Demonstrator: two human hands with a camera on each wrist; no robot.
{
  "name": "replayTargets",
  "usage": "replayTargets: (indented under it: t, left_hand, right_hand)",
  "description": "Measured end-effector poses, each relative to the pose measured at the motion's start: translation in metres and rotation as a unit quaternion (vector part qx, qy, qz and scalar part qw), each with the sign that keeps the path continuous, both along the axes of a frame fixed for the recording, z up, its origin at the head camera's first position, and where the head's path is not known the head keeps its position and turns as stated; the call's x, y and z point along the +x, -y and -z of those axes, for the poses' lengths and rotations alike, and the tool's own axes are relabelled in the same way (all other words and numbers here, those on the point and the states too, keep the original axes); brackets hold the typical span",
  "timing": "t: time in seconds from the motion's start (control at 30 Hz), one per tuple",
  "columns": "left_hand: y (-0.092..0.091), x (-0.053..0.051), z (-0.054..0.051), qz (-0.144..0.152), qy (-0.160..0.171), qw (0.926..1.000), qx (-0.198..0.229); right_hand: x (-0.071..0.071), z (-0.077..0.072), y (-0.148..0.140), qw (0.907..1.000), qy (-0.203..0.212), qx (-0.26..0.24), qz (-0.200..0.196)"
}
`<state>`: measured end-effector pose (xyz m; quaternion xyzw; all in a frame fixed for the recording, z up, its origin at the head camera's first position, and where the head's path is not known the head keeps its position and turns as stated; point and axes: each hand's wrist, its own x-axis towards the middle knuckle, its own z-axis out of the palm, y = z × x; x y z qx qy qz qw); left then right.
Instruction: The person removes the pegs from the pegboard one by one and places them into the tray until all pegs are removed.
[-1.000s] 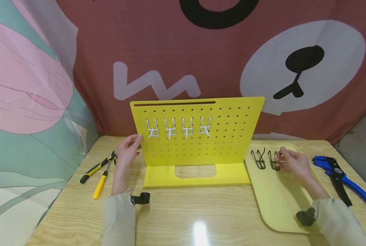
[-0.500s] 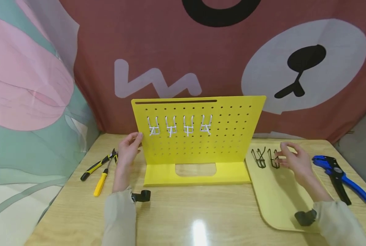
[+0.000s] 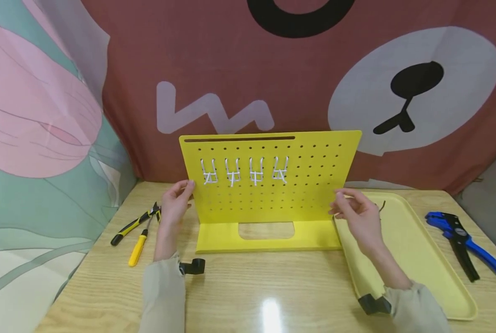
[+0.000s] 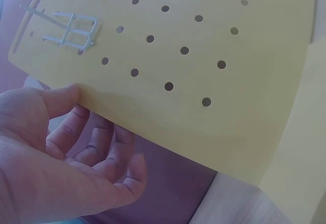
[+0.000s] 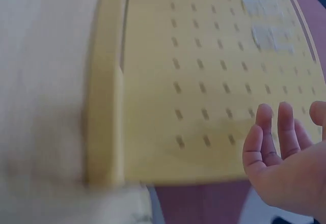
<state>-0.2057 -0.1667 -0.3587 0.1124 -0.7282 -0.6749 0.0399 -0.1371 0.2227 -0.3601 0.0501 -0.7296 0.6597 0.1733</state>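
Observation:
A yellow pegboard (image 3: 310, 203) stands upright on its base, with several white wire hooks (image 3: 256, 171) hung in a row on its upper left half. My left hand (image 3: 175, 203) grips the board's left edge. In the left wrist view its thumb (image 4: 66, 98) lies at the edge, with the other fingers behind. My right hand (image 3: 359, 217) is beside the board's right edge. In the right wrist view its fingers (image 5: 265, 137) are loosely bent and hold nothing. Behind this hand, black wire hooks (image 3: 382, 205) are mostly hidden.
To the right lies a pale yellow tray (image 3: 423, 268), with a blue and black wire stripper (image 3: 460, 236) beyond it. On the left are yellow-black cutting pliers (image 3: 133, 225) and a yellow-handled screwdriver (image 3: 137, 249). A printed cloth (image 3: 231, 55) hangs behind the table.
My right hand has moved left from the black hooks over the tray to the pegboard's right edge. The left hand stays on the left edge.

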Motion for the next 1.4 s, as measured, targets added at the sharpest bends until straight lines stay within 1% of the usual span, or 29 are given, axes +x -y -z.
replayTargets:
  t: [0.1, 0.2, 0.3, 0.43, 0.53, 0.63, 0.7, 0.9, 1.03, 1.13, 1.23, 1.4]
  left_hand:
    - [0.001, 0.001, 0.001, -0.005, 0.005, 1.0000, 0.001]
    - [0.001, 0.002, 0.002, -0.010, 0.007, 0.9999, 0.005]
    - [0.001, 0.001, 0.002, -0.009, 0.002, 0.9999, 0.005]
    - [-0.001, 0.000, 0.002, -0.003, -0.009, 1.0000, 0.000]
    - [-0.002, 0.000, 0.002, -0.001, -0.002, 1.0000, -0.001]
    - [-0.002, 0.001, 0.004, -0.003, 0.011, 0.9999, 0.000]
    - [-0.002, 0.001, 0.004, -0.004, 0.012, 0.9999, 0.002]
    - [-0.002, 0.000, 0.000, -0.005, -0.011, 0.9999, 0.003]
    - [-0.002, -0.001, -0.002, -0.001, -0.012, 0.9999, 0.004]
    - [-0.001, -0.002, -0.004, 0.000, -0.015, 0.9999, 0.003]
    - [-0.001, -0.003, -0.004, -0.001, -0.017, 0.9998, 0.000]
    - [-0.002, -0.002, -0.001, -0.001, -0.004, 1.0000, -0.003]
  right_hand:
    - [0.000, 0.008, 0.025, 0.9999, -0.004, 0.014, -0.008]
    - [-0.002, 0.011, 0.045, 0.9994, -0.018, 0.024, -0.018]
    - [-0.006, 0.007, 0.060, 0.9988, -0.035, 0.014, -0.029]
    - [-0.012, 0.000, 0.073, 0.9977, -0.051, -0.015, -0.041]
    - [-0.016, -0.005, 0.080, 0.9967, -0.052, -0.024, -0.059]
    - [-0.021, -0.008, 0.086, 0.9955, -0.051, -0.022, -0.077]
    - [-0.025, -0.010, 0.089, 0.9952, -0.051, -0.012, -0.083]
    - [-0.033, -0.016, 0.093, 0.9949, -0.052, 0.015, -0.085]
    - [-0.036, -0.019, 0.093, 0.9948, -0.052, 0.012, -0.087]
    - [-0.038, -0.022, 0.092, 0.9939, -0.051, 0.001, -0.098]
    - [-0.039, -0.024, 0.091, 0.9934, -0.040, -0.003, -0.107]
    - [-0.036, -0.023, 0.088, 0.9932, -0.010, -0.005, -0.116]
